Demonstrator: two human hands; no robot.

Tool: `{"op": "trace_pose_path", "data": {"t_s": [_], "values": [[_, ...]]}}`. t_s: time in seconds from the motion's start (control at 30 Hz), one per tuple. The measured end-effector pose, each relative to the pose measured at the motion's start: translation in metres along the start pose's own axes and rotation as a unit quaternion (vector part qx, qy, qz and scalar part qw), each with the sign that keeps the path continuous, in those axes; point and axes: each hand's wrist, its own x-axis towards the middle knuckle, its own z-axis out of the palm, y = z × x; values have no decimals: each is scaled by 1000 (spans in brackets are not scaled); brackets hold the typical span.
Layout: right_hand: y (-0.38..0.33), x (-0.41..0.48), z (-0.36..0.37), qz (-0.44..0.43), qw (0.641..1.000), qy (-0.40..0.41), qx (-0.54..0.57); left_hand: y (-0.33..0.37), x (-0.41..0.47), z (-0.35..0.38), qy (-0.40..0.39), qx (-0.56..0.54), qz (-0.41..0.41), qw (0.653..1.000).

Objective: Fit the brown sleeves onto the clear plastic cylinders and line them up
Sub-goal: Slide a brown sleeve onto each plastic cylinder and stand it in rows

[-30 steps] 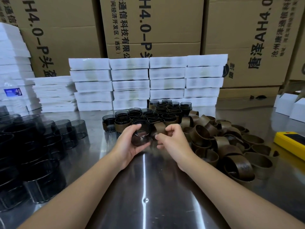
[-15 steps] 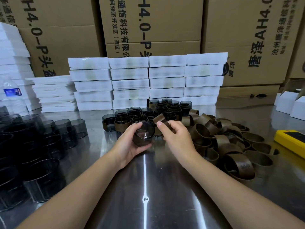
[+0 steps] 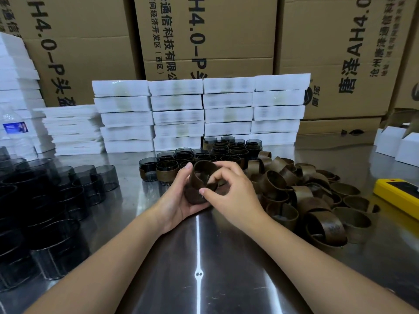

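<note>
Over a steel table [image 3: 226,257] backed by cartons [image 3: 238,37], left fingers [image 3: 186,170] grip a cylinder [image 3: 194,197], right fingers [image 3: 229,169] pinch a brown sleeve [image 3: 196,176].

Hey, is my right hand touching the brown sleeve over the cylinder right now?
Touching. The head view shows the right hand pinching the brown sleeve between thumb and fingers, above the clear cylinder that the left hand holds.
</note>
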Motion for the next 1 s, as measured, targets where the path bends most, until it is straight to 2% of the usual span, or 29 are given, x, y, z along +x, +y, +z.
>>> {"op": "trace_pose_path", "data": {"t_s": [0.3, 0.37, 0.53, 0.63, 0.77, 1.0], "values": [[-1, 1, -2, -37, 999, -36, -2, -2, 1, -3, -18, -5, 5, 1000], [-1, 1, 0, -8, 999, -43, 29, -3, 1, -4, -16, -9, 9, 1000], [0, 7, 3, 143, 985, -30, 96, -5, 4, -6, 32, -21, 20, 999], [3, 9, 2, 221, 965, -71, 120, -6, 6, -8, 30, -28, 29, 999], [1, 8, 3, 244, 950, -91, 171, -8, 9, -12, 17, -16, 33, 999], [3, 13, 0, 232, 952, -88, 180, -8, 9, -14, 29, 37, 46, 998]]}}
